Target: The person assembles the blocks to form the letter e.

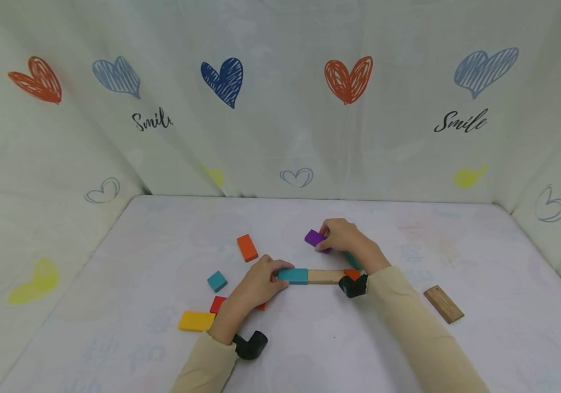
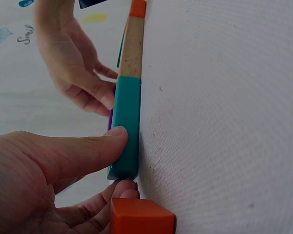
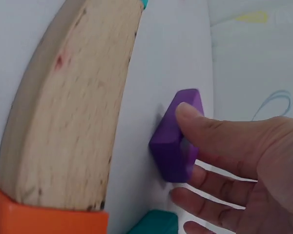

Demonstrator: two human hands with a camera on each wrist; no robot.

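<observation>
My left hand (image 1: 257, 284) holds the left end of a teal block (image 1: 294, 277); its thumb lies along one long side and fingers are at the end in the left wrist view. That block meets a plain wooden block (image 1: 323, 277), which meets an orange block (image 1: 351, 274), all in one straight row. Behind the row, my right hand (image 1: 343, 237) pinches a purple block (image 1: 313, 237) between thumb and fingers. The right wrist view shows the purple block (image 3: 173, 139) tilted close to the table. A green block (image 1: 352, 260), partly hidden, lies below my right hand.
Left of the row lie a long orange block (image 1: 247, 248), a small teal block (image 1: 217, 281), a yellow block (image 1: 195, 321) and a red block (image 1: 217, 304). Another orange-red block (image 1: 262, 307) is mostly hidden by the left hand. A brown wooden block (image 1: 443, 304) lies on the right.
</observation>
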